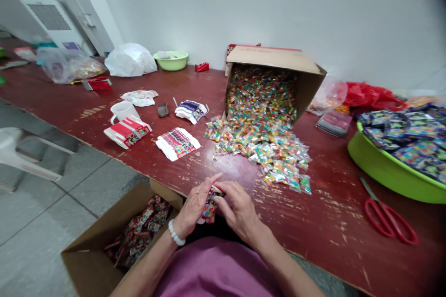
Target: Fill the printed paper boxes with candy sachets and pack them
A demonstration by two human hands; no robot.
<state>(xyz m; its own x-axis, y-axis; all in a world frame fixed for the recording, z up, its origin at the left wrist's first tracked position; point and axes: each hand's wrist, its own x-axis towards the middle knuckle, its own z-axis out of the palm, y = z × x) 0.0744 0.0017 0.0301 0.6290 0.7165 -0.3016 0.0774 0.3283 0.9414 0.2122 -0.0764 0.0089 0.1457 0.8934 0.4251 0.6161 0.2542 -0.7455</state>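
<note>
Between my two hands, just over the table's front edge, is a small printed candy box (209, 205) in red, black and mixed colours. My left hand (192, 205) grips its left side, with a beaded bracelet on the wrist. On the other side, my right hand (240, 206) has its fingers curled over the top and its thumb against the front. Part of the box is hidden by my fingers. Beyond my hands, small clear candy packets (258, 144) spill from a cardboard box (278, 55) lying on its side. A stack of flat printed cartons (178, 143) lies to the left.
Red-handled scissors (388, 218) and a green basin (386, 174) of dark packets are at right. An open carton (90, 246) of printed boxes stands below the table edge at left. A white mug (124, 110) and more flat cartons (128, 132) sit on the red table (313, 236).
</note>
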